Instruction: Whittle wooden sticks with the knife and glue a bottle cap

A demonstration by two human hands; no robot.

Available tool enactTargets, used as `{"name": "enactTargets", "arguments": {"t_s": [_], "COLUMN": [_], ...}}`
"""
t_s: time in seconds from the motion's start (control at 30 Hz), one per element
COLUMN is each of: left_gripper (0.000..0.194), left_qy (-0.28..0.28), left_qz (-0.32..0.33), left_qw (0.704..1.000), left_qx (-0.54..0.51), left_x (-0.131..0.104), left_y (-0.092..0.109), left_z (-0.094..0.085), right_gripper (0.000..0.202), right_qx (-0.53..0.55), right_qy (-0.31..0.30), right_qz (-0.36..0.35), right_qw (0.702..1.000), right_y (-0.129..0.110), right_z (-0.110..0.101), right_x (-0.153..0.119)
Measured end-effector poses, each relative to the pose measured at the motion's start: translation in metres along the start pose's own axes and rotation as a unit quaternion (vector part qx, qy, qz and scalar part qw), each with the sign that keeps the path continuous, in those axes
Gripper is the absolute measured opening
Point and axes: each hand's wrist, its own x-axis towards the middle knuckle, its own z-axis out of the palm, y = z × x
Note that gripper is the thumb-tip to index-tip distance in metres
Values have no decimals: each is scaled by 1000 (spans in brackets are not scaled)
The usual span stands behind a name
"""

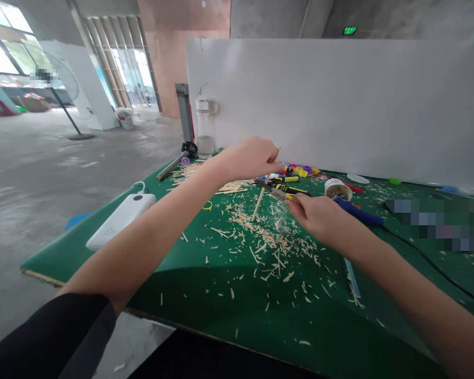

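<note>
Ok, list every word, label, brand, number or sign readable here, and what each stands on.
"EXIT": on the green sign, upper right; the characters above it are too small to read.
White box: faint marking, too blurred to read.
White tub: marks too small to read.

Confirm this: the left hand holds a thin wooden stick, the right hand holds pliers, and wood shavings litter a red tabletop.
The tabletop is green, not red, as the head view shows. The left hand does hold a thin wooden stick, the right hand pliers, and wood shavings litter the surface.
</note>
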Motion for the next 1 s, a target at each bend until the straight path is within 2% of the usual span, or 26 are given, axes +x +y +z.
{"name": "enactTargets", "arguments": {"t_s": [0.1,0.27,0.4,0.63,0.77,0.87,1.0], "left_gripper": [35,35,36,35,33,30,30], "left_qy": [-23,-46,-71,-94,-117,-128,-130], "left_qz": [29,41,61,85,102,101,95], "left_qw": [999,998,995,988,981,976,977], "left_qx": [-3,-27,-42,-89,-117,-142,-137], "left_x": [0,1,-1,-1,-2,-2,-3], "left_y": [2,4,3,-7,-11,-14,-17], "left_z": [-2,-5,-10,-12,-13,-14,-15], "right_gripper": [46,49,48,47,48,42,39], "right_qx": [-11,-18,-8,-21,13,28,10], "right_qy": [-12,-16,-64,-86,-106,-88,-34], "right_qz": [-20,-37,-41,-77,-110,-125,-77], "right_qw": [1000,999,997,993,988,988,996], "right_y": [3,4,4,9,13,16,20], "right_z": [-6,-12,-19,-29,-26,-17,-3], "right_x": [1,4,7,17,18,11,-3]}}
